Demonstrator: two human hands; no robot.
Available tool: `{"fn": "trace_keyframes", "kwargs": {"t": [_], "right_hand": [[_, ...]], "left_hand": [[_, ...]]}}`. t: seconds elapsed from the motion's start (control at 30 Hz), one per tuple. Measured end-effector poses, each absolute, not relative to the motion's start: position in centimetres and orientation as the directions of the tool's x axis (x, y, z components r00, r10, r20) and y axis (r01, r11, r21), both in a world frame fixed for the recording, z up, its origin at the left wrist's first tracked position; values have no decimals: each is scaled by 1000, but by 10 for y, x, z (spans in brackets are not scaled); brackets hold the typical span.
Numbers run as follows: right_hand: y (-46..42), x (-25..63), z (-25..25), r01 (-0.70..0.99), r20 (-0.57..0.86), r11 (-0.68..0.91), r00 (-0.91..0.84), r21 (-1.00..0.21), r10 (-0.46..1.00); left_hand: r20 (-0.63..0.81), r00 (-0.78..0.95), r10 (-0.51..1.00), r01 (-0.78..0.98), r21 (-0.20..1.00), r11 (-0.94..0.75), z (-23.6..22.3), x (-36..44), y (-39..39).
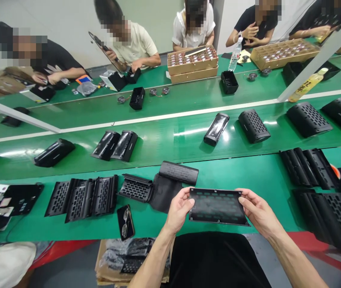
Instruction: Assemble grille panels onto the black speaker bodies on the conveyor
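A black slotted plastic speaker grille is held level above the table's near edge, its inner side up, with a thin dark sheet over the slots. My left hand pinches its left end, thumb on top. At the right end my right hand grips it the same way. Just beyond the left hand lie a black sheet of cloth-like material and another curved grille on top of it. A grille with its slots showing rests beside the sheet.
Grilles stand in a row at left and in stacks at right. A phone with glasses lies near the edge. Black speaker housings sit on the green belt. Below is a cardboard box. Several people work opposite.
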State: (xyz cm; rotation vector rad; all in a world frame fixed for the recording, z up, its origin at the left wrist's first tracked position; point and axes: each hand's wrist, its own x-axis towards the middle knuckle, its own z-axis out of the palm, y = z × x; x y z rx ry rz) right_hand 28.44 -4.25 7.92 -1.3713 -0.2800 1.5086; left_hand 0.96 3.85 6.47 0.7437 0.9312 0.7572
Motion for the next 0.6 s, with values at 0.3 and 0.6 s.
{"fn": "trace_keyframes", "kwargs": {"t": [0.3,0.6], "right_hand": [[-40,289,74,-482,-602,-457,201,-747,773],[-31,294,75,-495,-633,-484,188,-721,751]], "left_hand": [[-382,430,818,-264,813,518,58,9,43],[-342,442,829,-264,834,484,52,6,52]]}}
